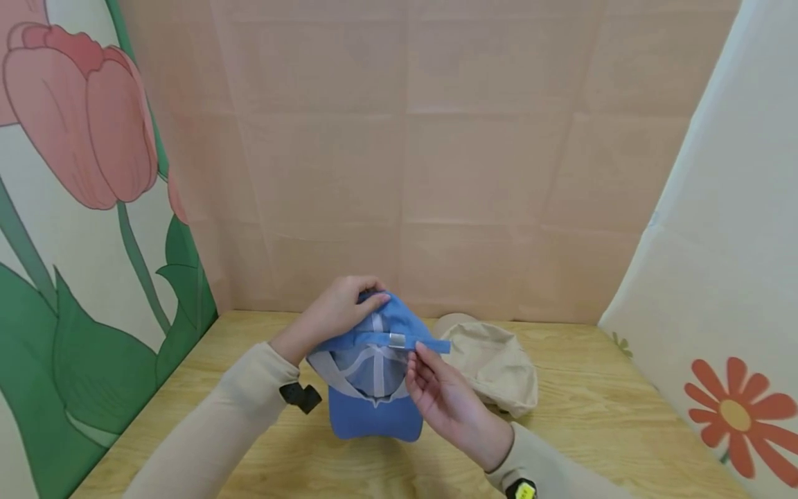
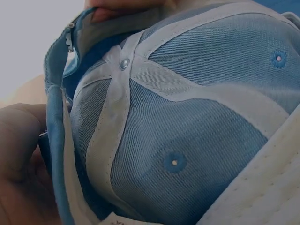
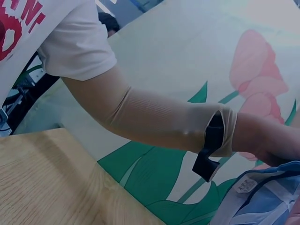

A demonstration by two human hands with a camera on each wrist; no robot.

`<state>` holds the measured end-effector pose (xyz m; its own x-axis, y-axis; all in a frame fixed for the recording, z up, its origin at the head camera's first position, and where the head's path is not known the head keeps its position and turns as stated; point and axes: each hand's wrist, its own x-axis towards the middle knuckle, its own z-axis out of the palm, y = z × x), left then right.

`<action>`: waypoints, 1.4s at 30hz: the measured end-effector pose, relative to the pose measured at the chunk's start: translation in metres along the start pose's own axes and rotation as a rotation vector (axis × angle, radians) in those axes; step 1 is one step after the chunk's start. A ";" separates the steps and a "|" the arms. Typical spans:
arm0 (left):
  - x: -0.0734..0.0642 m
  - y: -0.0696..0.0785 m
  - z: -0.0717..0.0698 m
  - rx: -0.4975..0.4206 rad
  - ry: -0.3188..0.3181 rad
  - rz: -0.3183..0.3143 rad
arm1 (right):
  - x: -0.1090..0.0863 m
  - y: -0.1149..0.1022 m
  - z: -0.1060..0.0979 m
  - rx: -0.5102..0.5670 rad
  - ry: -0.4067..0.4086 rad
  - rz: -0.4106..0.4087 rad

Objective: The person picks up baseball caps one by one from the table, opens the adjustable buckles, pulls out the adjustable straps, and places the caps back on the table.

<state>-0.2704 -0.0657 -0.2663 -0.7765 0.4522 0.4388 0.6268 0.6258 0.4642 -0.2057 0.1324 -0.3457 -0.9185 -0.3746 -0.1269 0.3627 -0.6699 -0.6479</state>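
A blue baseball cap point(image 1: 377, 417) is held above the table with its opening and back strap facing me, brim downward. My left hand point(image 1: 339, 308) grips the cap's upper left side, thumb over the fabric. Near a metal buckle point(image 1: 397, 340), my right hand point(image 1: 454, 405) pinches the blue strap point(image 1: 441, 346), whose free end sticks out to the right. White seam tape crosses the cap's lining point(image 2: 145, 126) in the left wrist view. The right wrist view shows only the cap's edge point(image 3: 276, 197); the right fingers are mostly hidden there.
A beige cap point(image 1: 495, 360) lies on the wooden table point(image 1: 586, 409), behind and right of my right hand. A plain pinkish cloth point(image 1: 405, 152) hangs at the back. Flower-printed sheets stand at the left point(image 1: 81, 229) and right point(image 1: 717, 277).
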 end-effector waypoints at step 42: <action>-0.043 0.033 0.014 0.413 0.162 0.439 | -0.003 0.007 -0.001 -0.068 -0.072 -0.089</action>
<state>-0.2168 -0.0551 -0.2808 -0.4122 0.6410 0.6474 0.7832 0.6124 -0.1077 -0.2004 0.1298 -0.3507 -0.9320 -0.3623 -0.0133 0.2662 -0.6589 -0.7036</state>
